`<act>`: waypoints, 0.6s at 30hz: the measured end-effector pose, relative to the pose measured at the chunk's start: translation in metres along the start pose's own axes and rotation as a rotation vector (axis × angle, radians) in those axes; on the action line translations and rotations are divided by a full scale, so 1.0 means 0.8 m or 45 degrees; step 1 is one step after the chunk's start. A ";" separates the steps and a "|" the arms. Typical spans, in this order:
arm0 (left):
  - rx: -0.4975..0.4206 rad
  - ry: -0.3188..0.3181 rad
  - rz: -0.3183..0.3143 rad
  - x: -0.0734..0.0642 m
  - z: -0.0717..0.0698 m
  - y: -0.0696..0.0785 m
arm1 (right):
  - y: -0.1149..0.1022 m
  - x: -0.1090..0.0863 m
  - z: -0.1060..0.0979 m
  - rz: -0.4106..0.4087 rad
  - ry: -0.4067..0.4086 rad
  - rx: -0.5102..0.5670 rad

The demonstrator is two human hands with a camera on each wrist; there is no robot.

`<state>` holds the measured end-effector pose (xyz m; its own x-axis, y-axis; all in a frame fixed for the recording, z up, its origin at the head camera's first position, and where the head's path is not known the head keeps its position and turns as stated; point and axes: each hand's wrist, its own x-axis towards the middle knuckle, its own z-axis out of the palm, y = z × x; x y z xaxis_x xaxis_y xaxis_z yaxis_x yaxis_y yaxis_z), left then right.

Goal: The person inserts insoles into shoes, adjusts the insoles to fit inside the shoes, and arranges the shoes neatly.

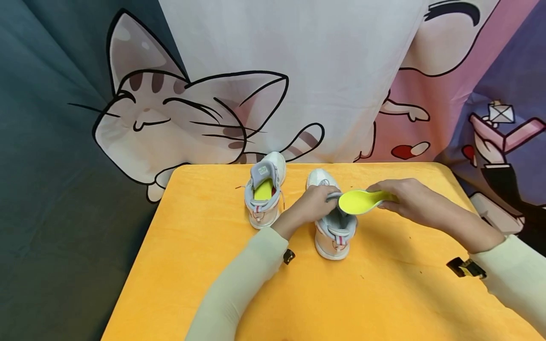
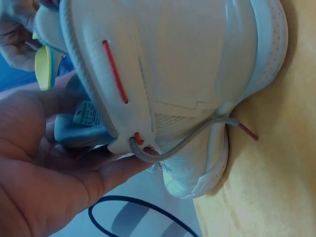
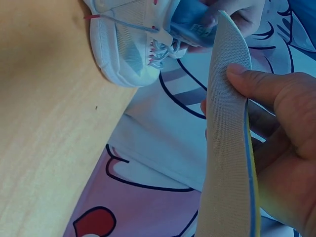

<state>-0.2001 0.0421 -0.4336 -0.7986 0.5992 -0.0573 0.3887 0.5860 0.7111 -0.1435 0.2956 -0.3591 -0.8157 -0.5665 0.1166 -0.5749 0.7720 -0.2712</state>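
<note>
A white sneaker (image 1: pixel 333 247) stands upright on the table, toe pointing away from me. At its opening my left hand (image 1: pixel 313 203) pinches the padded tongue (image 2: pixel 79 132), whose label shows in the left wrist view. Red-tipped laces hang loose at the shoe's side. My right hand (image 1: pixel 409 201) holds a yellow-green insole (image 1: pixel 359 202), thumb on one face and fingers on the other. The insole's broad end hangs over the right side of the shoe opening in the head view. Its pale woven face (image 3: pixel 224 133) fills much of the right wrist view. No insole shows inside the visible part of this shoe.
The matching sneaker (image 1: pixel 262 218) stands to the left, with a yellow-green insole (image 1: pixel 263 190) inside it. Both shoes rest on a yellow-orange table (image 1: pixel 192 265). Behind the table's far edge hangs a cartoon-printed cloth (image 1: pixel 341 57).
</note>
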 end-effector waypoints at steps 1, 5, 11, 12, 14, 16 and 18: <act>0.006 0.001 -0.002 0.001 0.001 0.000 | 0.000 -0.001 0.001 0.001 0.005 -0.003; 0.041 0.036 0.012 0.001 -0.003 0.001 | 0.003 -0.006 0.001 0.008 0.003 -0.011; 0.036 0.105 0.016 -0.005 -0.007 -0.002 | 0.006 -0.011 -0.004 0.017 -0.004 -0.015; 0.034 0.126 0.009 -0.006 -0.007 -0.002 | 0.007 -0.011 -0.005 0.018 -0.002 -0.017; 0.026 0.184 -0.011 -0.011 -0.006 0.001 | 0.010 -0.012 -0.007 0.011 0.004 -0.023; 0.001 0.251 -0.030 -0.016 -0.004 0.005 | 0.012 -0.014 -0.009 0.004 0.016 -0.039; -0.036 0.297 -0.053 -0.021 0.001 0.011 | 0.014 -0.017 -0.010 0.007 0.027 -0.055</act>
<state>-0.1833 0.0377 -0.4271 -0.8995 0.4304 0.0745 0.3430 0.5902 0.7308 -0.1390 0.3142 -0.3558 -0.8198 -0.5565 0.1353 -0.5723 0.7870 -0.2305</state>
